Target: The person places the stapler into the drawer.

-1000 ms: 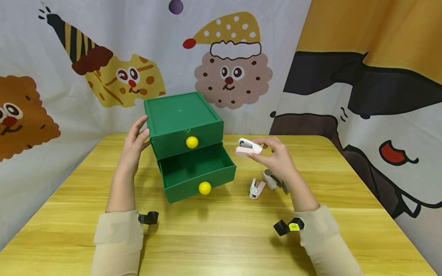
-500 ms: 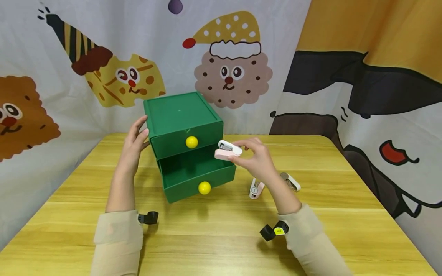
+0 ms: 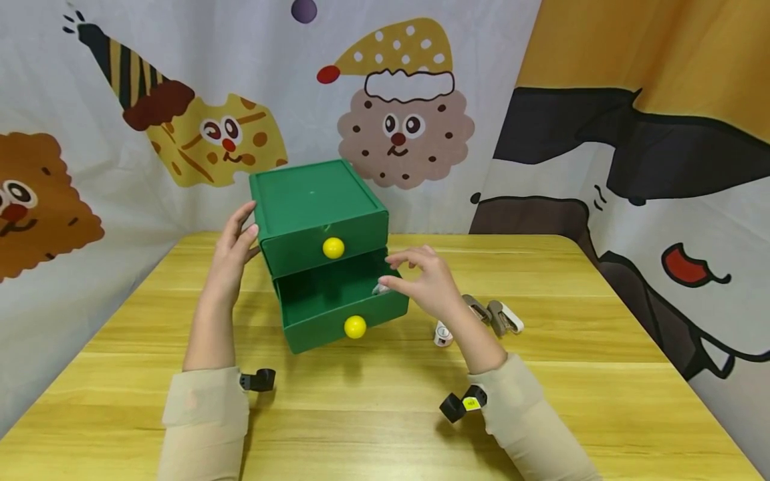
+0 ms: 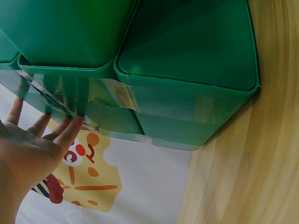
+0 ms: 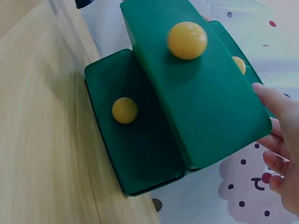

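Stapler (image 3: 379,290), mostly hidden, right side of drawer (image 3: 319,328); likely light, stiff; hold by sides. Right hand (image 3: 424,280): thumb, fingers apart. Left hand (image 3: 231,250): fingers apart, touching cabinet (image 3: 315,194), left side.

Smooth, plastic-looking green drawer unit (image 3: 315,197); 3 glossy yellow knobs (image 5: 187,40); shiny clear tape (image 4: 163,100) along its side; wood-grained table (image 3: 361,421) with a soft sheen; matt, rippled cloth backdrop (image 3: 240,53); 2 matt cloth sleeves (image 3: 206,424)

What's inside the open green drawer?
The open drawer looks bare at left; beside the right hand, part of a small pale object shows inside. The hand and drawer front hide the rest, so its identity is unclear.
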A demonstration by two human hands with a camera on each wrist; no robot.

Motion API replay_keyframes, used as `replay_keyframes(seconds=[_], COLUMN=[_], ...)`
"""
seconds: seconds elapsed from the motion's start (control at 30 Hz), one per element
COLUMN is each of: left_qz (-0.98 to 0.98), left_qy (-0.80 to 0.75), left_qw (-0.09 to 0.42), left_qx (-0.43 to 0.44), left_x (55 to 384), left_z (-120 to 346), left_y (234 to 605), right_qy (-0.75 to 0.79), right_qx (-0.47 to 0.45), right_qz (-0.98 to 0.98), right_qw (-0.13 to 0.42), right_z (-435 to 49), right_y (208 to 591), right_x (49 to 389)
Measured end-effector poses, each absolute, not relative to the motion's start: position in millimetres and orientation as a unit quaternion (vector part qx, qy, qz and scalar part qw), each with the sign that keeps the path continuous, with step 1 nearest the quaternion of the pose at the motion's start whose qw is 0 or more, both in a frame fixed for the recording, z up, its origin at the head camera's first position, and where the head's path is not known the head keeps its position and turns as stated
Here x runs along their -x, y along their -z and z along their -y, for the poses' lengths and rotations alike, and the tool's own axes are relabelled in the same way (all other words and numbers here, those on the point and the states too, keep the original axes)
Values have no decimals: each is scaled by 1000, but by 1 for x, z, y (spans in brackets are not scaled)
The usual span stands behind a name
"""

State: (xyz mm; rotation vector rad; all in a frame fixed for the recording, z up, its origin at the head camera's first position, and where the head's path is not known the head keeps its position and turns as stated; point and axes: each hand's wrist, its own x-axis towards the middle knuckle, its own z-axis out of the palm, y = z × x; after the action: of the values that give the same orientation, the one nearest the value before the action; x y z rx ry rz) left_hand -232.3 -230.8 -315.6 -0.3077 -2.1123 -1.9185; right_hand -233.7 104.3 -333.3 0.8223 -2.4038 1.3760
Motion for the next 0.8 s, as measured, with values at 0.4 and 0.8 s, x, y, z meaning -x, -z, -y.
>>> replay_keyframes(seconds=[0.4,0.8], left_qz=[730,726], left_qy=[660,666], left_qw=[137,136], left_qx=[112,106], left_x=[231,232], left_z=[230,230], left_y=[315,315], right_qy=[-462,-430], right_qx=[-308,-314], right_qz=[818,835], right_qw=[153,138], right_z=[-130,-173], right_y=[326,334], right_x=[228,229])
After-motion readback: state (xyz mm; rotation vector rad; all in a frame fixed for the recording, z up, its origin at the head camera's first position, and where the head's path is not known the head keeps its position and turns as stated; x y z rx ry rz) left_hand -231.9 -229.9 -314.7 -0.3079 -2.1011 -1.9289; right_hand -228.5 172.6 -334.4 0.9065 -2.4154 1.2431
